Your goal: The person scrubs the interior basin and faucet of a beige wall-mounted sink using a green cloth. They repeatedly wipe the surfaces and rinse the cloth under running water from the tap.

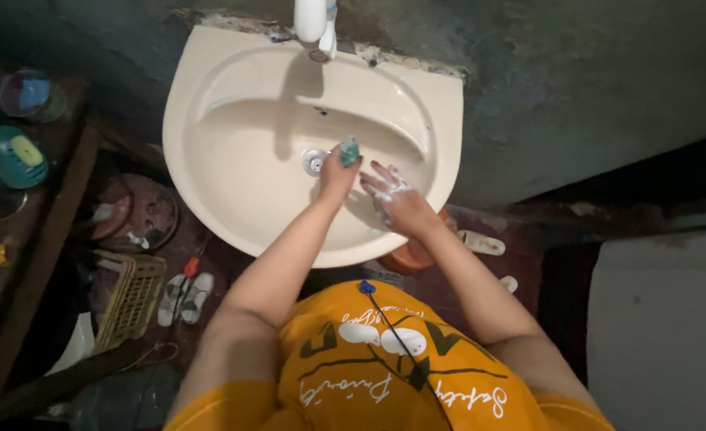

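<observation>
The left hand (338, 172) is held over the bowl of the cream-coloured oval ceramic washbasin (209, 88), its fingers curled closed around a small green bar of soap (350, 151) that sticks out past the fingertips on the far side of the hand. Just beside it to the right, close but not clearly touching it, the right hand (394, 199) lies open and flat, fingers spread and pointing towards the left hand, the fingers and back of the hand coated in white lather. Both hands sit above the basin's inner slope on the near side, with the round metal drain (314, 162) just to the left of the left hand's fingertips. Beyond the hands, at the far rim of the basin, the white tap (315, 24) hangs over the bowl, well apart from both hands. Below the right wrist, under the basin's near edge, part of an orange round bucket (407, 257) shows. Far off to the left of the left arm, a yellow plastic slatted basket (134, 295) stands on the dark floor, with a pair of white sandals (185, 297) lying just beside it, between the basket and the arm.
</observation>
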